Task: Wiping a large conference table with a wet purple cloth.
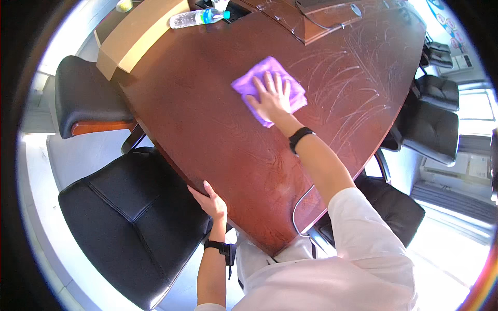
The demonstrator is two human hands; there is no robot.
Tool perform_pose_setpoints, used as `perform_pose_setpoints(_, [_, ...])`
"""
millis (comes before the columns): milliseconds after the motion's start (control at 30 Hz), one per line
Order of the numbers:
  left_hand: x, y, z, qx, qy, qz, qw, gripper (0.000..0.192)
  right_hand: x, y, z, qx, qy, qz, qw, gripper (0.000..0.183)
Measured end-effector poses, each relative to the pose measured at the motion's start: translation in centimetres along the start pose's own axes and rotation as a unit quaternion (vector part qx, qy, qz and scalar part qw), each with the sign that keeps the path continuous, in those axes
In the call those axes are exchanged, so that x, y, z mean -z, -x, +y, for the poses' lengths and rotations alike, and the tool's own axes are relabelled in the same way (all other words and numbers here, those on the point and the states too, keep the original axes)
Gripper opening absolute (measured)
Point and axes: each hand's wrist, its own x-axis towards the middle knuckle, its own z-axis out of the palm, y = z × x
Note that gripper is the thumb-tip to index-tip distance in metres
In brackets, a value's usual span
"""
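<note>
My right hand (272, 95) lies flat on a folded purple cloth (249, 81), fingers spread, pressing it against the dark red wooden tabletop (202, 128). At the table's left edge my left hand (212, 203) rests with its thumb over the top and its fingers along the side, some of them hidden. Pale curved streaks (350, 93) mark the wood to the right of the cloth. Each of my wrists wears a black band.
A clear plastic bottle (190, 18) with a teal cap lies beside an open cardboard box (132, 39). A raised wooden panel (327, 19) carries a cable. Another cable (297, 208) crosses the near right edge. Black padded chairs (132, 229) stand along both sides.
</note>
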Motion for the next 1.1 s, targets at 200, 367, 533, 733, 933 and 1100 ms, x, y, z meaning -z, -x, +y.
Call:
perform_pose_setpoints(200, [0.8, -0.7, -1.0, -0.019, -0.010, 0.017, 1.000, 0.081, 2.0, 13.6, -4.5, 0.199, -0.083, -0.111, 0.970, 0.064])
perform_pose_setpoints(367, [0.5, 0.1, 0.9, 0.049, -0.066, -0.012, 0.997, 0.080, 6.8, 27.8, 1.1, 0.105, -0.026, -0.249, 0.962, 0.066])
perform_pose_setpoints(533, [0.4, -0.2, 1.4, 0.037, -0.034, -0.013, 0.999, 0.079, 7.9, 31.9, 2.9, 0.029, 0.040, -0.276, 0.960, 0.068])
perform_pose_setpoints(733, [0.0, -0.5, -0.5, 0.003, -0.028, 0.028, 0.999, 0.076, 5.1, 23.4, -0.4, 0.078, 0.010, -0.224, 0.971, 0.070])
perform_pose_setpoints(933, [0.2, -0.3, -1.4, -0.021, -0.016, 0.024, 0.999, 0.072, -0.8, 5.9, -9.3, 0.210, -0.078, -0.110, 0.968, 0.066])
perform_pose_setpoints(1100, [0.6, 0.3, -1.6, -0.011, 0.023, 0.011, 1.000, 0.075, -4.6, -5.9, -16.4, 0.226, -0.118, -0.070, 0.964, 0.065])
